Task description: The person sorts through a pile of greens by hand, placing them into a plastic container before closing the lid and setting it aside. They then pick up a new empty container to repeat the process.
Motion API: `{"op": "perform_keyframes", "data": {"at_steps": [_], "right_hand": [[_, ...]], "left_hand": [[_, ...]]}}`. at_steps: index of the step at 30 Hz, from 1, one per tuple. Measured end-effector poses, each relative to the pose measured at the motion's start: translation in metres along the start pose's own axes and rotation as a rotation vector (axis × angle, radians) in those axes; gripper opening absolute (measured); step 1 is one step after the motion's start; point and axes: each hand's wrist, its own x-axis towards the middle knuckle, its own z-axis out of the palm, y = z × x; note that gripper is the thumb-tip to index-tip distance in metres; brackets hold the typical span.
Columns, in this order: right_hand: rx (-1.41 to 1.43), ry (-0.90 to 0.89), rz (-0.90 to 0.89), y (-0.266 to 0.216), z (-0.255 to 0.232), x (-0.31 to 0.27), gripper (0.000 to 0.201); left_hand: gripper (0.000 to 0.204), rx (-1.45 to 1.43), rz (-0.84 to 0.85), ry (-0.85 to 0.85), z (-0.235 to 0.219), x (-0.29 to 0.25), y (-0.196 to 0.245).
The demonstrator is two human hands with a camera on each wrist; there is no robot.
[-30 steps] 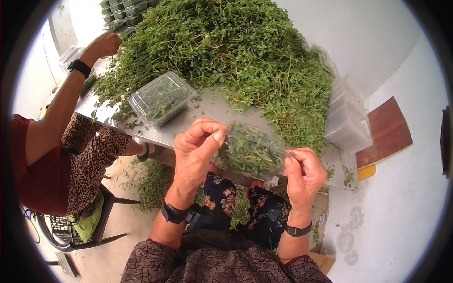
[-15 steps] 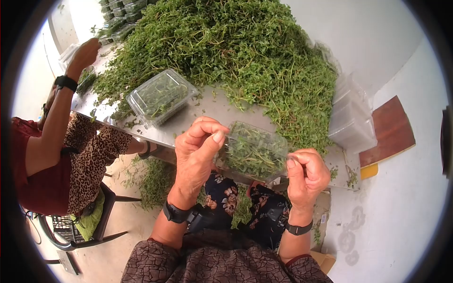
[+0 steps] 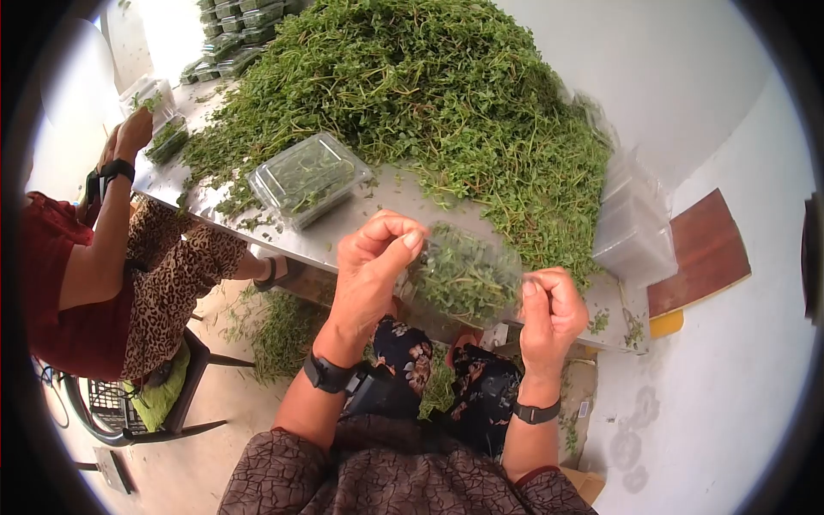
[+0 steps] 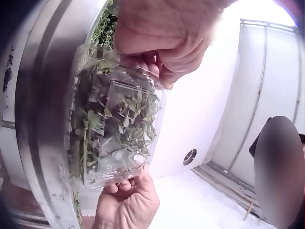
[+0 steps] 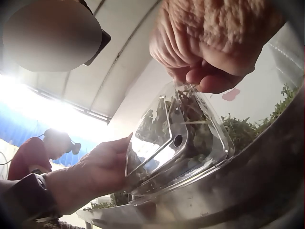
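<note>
A clear plastic box [image 3: 463, 276] filled with leafy green stems is held up in front of the table's edge. My left hand [image 3: 371, 275] pinches its left end between thumb and fingers, and my right hand [image 3: 549, 322] pinches the right end. In the left wrist view the box [image 4: 119, 129] has its lid over the greens, with a hand at each end. The right wrist view shows the box [image 5: 178, 143] tilted between both hands. Whether the lid is fully latched I cannot tell.
A large heap of greens [image 3: 412, 94] covers much of the metal table [image 3: 326, 245]. A filled box [image 3: 311, 178] stands at its front left, stacked empty boxes [image 3: 635, 225] at the right, filled boxes [image 3: 240, 30] at the back left. Another person [image 3: 94, 275] sits at the left.
The other person's arm has moved away from the heap towards the boxes at far left. My hands keep their pinch on the box, with only slight shifts.
</note>
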Motion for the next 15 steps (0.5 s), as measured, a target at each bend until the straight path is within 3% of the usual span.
{"op": "perform_keyframes", "data": {"at_steps": [5,7,11,15], "right_hand": [[0.121,0.043,0.116,-0.004,0.001,0.001,0.007],[0.183,0.066,0.173,-0.005,-0.001,-0.001,0.009],[0.446,0.175,0.389,0.005,-0.007,-0.006,0.012],[0.595,0.304,0.611,0.005,-0.012,-0.013,0.012]], "left_hand": [[0.027,-0.005,0.03,-0.026,-0.005,0.002,-0.011],[0.036,0.012,-0.064,-0.015,-0.005,-0.004,-0.015],[0.042,0.179,-0.055,-0.075,-0.01,-0.014,-0.014],[0.046,0.12,-0.129,-0.083,-0.01,-0.026,-0.008]]}}
